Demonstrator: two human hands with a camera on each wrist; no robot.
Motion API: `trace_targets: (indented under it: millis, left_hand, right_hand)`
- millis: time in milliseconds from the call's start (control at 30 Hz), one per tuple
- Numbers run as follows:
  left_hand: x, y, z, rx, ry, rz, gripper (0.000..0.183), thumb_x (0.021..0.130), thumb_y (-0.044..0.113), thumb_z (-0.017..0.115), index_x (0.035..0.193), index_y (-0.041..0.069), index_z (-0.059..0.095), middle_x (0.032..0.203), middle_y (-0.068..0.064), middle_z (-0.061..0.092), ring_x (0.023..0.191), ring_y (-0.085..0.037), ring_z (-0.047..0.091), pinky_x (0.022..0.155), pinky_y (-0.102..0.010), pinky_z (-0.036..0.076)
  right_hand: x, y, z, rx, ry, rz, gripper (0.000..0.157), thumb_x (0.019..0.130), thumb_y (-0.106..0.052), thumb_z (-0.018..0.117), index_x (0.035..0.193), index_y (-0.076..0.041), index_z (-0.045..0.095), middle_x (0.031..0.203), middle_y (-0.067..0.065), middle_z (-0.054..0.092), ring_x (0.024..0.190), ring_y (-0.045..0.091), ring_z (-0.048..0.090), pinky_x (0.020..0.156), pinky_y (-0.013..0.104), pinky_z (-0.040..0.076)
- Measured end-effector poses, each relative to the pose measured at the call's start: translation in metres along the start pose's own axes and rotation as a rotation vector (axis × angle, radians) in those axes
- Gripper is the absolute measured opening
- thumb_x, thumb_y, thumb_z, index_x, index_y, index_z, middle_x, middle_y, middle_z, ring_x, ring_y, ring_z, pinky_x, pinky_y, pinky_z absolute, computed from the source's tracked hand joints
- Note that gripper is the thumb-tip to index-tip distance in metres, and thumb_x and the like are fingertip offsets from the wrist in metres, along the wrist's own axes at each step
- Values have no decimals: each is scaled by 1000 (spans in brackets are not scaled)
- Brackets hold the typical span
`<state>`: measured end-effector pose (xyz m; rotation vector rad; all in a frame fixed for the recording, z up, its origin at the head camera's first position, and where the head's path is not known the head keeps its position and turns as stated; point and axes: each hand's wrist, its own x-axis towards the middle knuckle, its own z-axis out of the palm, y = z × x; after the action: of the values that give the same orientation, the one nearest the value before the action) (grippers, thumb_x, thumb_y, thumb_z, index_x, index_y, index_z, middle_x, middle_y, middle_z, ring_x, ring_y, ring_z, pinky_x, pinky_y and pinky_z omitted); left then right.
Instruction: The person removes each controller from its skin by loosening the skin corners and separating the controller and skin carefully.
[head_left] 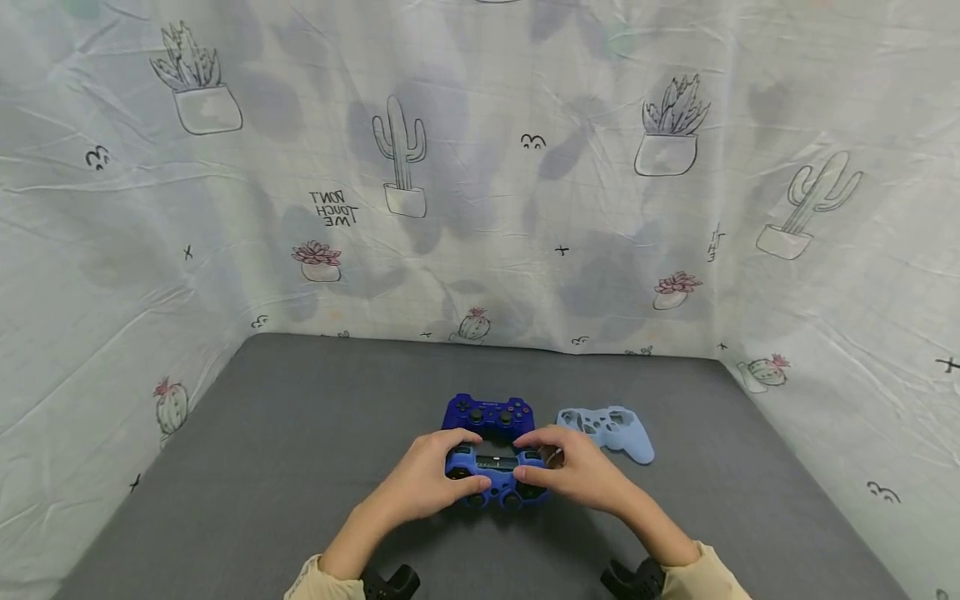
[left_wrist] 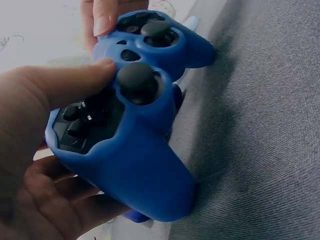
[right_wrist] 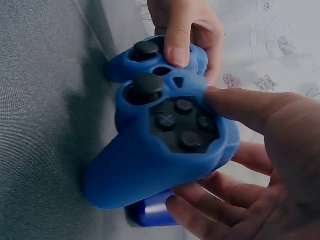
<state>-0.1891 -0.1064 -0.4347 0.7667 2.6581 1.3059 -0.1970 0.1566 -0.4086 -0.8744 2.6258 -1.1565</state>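
Left hand [head_left: 423, 475]: thumb on top, fingers underneath, pinching the covered game pad [left_wrist: 140, 115].
Right hand [head_left: 585, 475]: pinches its other end.
Game pad: between both hands, near the dark blue pad [head_left: 487, 410].
Cover [left_wrist: 145, 170] step: maybe getting fitted; its back is hidden.
Cover next: probably needs thumbs pressing its edges snug.

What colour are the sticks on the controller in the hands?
The sticks are dark grey, seen best in the left wrist view.
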Motion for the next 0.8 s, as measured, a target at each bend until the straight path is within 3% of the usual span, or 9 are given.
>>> trace_targets:
  millis: [167, 267, 800]
  left_hand:
    - [-3, 3, -2, 39, -85, 49, 32, 89, 44, 72, 110, 23, 60, 105, 9, 58, 91, -12, 53, 75, -35, 47]
    - [-3, 4, -2, 67, -90, 68, 29, 90, 44, 70, 108, 24, 60, 103, 11, 56, 91, -12, 52, 76, -34, 46]
    - [-2, 3, 1, 88, -52, 105, 27, 91, 39, 72, 108, 21, 61, 102, 10, 57, 86, -10, 52, 75, -31, 47]
  right_hand:
    - [3, -8, -1, -39, -70, -44, 29, 90, -36, 74, 109, -14, 73, 97, -9, 63, 81, 11, 61, 70, 31, 54]
    - [4, -11, -1, -75, -82, -47, 28, 89, -36, 75, 106, -14, 73, 95, -10, 62, 79, 9, 61, 68, 28, 53]
    - [2, -11, 9, -8, 101, -40, 16, 85, -28, 79, 97, -17, 79, 91, -9, 69, 79, 10, 63, 64, 28, 54]
